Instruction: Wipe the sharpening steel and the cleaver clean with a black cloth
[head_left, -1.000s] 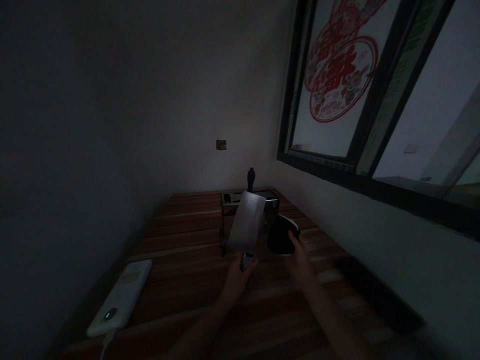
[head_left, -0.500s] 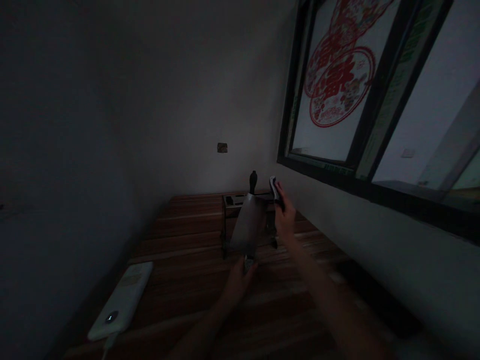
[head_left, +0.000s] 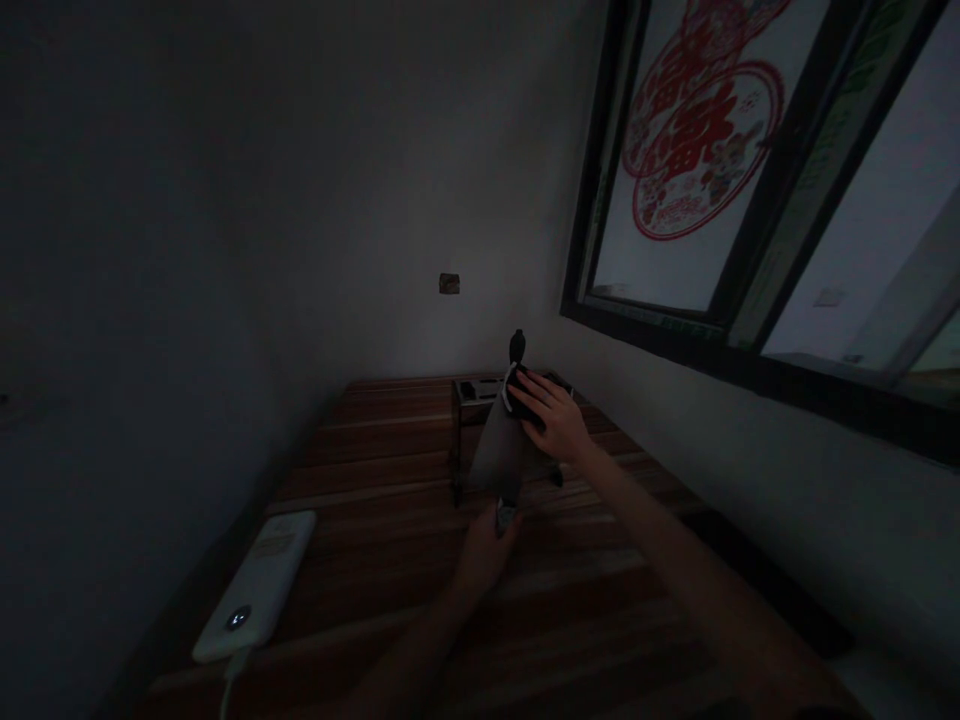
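My left hand point(head_left: 486, 548) is closed round the handle of a cleaver point(head_left: 495, 450), its broad grey blade tilted up and away from me. My right hand point(head_left: 559, 418) presses a dark pad with a pale edge point(head_left: 525, 397) against the upper part of the blade, fingers laid over it. The pad's material cannot be made out in the dim light. Just behind stands a metal knife rack point(head_left: 466, 390) with slots in its top. A black handle point(head_left: 517, 346) sticks up at the rack, and its lower part is hidden.
A white power bank point(head_left: 259, 585) with a cable lies at the left on the striped wooden table point(head_left: 382, 560). A long dark object point(head_left: 765, 580) lies along the right wall. Above it is a window frame point(head_left: 652, 325).
My right hand has moved left, bringing the dark pad from beside the rack onto the cleaver's blade. My left hand keeps its hold on the handle. The view has shifted slightly.
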